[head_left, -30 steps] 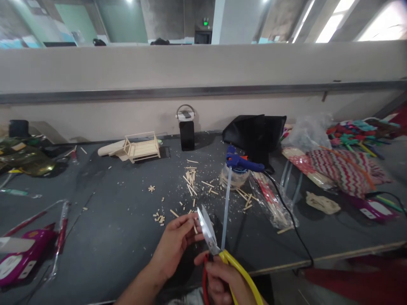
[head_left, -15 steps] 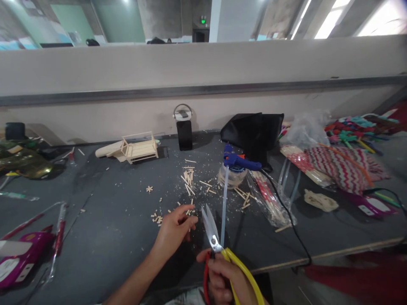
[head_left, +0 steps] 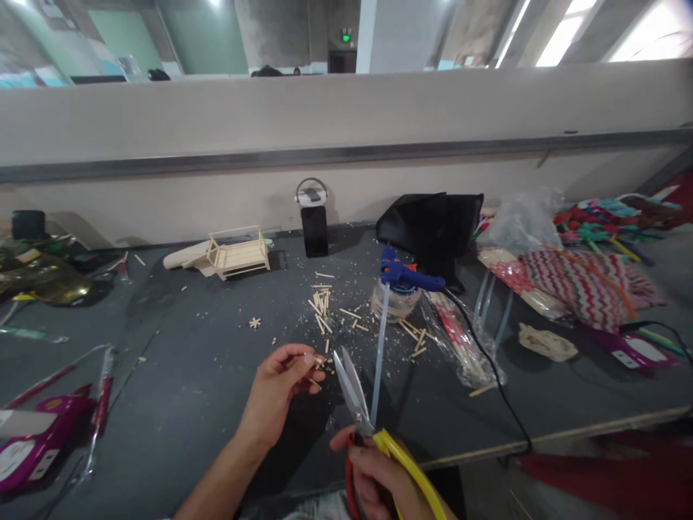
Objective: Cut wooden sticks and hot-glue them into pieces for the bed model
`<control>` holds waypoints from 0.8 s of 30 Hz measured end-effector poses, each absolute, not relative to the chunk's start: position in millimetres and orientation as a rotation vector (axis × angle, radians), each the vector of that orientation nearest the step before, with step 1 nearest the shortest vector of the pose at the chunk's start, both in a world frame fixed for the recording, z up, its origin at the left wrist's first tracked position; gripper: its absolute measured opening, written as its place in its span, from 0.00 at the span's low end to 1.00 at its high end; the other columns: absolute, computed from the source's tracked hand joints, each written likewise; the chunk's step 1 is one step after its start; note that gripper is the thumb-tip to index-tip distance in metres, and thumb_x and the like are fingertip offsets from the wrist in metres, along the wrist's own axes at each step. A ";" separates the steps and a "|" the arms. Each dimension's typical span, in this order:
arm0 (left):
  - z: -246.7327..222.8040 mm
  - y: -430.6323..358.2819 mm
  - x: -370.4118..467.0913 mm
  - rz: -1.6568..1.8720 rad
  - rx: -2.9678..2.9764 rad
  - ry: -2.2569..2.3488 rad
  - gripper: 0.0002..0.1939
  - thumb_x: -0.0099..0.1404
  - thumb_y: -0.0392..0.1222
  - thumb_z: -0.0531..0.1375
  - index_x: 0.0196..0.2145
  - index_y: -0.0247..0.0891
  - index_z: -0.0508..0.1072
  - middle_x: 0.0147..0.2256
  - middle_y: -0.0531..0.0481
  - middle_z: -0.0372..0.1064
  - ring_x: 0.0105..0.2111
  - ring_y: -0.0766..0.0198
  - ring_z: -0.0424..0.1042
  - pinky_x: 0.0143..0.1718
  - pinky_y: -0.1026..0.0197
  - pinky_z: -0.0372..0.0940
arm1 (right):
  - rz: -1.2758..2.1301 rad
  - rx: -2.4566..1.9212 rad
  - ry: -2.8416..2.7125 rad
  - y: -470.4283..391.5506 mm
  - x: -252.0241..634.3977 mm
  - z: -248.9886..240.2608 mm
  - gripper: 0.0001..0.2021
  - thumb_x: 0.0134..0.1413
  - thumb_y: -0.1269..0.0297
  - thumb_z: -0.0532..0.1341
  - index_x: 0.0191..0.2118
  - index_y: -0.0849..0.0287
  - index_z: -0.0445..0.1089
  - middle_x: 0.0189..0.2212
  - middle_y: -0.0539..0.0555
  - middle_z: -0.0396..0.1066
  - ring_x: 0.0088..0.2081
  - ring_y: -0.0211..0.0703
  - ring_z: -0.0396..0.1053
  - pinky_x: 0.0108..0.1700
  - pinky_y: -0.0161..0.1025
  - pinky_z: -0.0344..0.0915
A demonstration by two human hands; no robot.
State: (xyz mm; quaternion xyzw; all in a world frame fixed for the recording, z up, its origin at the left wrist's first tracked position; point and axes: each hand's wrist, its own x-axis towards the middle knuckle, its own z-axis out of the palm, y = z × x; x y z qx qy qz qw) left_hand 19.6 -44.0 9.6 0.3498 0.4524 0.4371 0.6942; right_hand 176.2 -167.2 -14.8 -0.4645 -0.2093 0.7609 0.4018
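fingers (head_left: pixel 299 367) near scissors (head_left: pixel 359 416), glue gun (head_left: pixel 399 273) beyond

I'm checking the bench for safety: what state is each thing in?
Scissors: blades apart, handles in the right hand
Small wooden pieces: pinched in the left hand's fingers
Glue gun: lying atop the jar, corded; heat can't be told
Phone: upright, screen dark
Miniature wooden bench: upright, frame assembled
Cut sticks: loose, scattered

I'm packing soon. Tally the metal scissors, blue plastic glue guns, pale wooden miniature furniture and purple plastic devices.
Metal scissors: 1
Blue plastic glue guns: 1
Pale wooden miniature furniture: 1
Purple plastic devices: 2
Total in view: 5
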 end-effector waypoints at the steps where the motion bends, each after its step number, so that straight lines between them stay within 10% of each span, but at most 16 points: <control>1: 9.0 -44.7 20.8 1.001 0.754 1.007 0.12 0.54 0.42 0.69 0.34 0.34 0.75 0.33 0.47 0.76 0.28 0.65 0.74 0.28 0.65 0.69 | 1.883 -1.184 -0.589 -167.3 175.2 -13.8 0.28 0.49 0.42 0.62 0.46 0.62 0.66 0.14 0.39 0.55 0.16 0.30 0.53 0.20 0.31 0.50; 24: 18.3 -76.2 36.5 1.215 1.266 1.239 0.03 0.53 0.38 0.68 0.23 0.41 0.79 0.32 0.49 0.70 0.34 0.61 0.68 0.36 0.64 0.62 | 1.801 -1.362 -0.765 -163.6 166.4 -2.0 0.29 0.47 0.39 0.61 0.44 0.61 0.65 0.17 0.42 0.59 0.17 0.31 0.53 0.20 0.30 0.53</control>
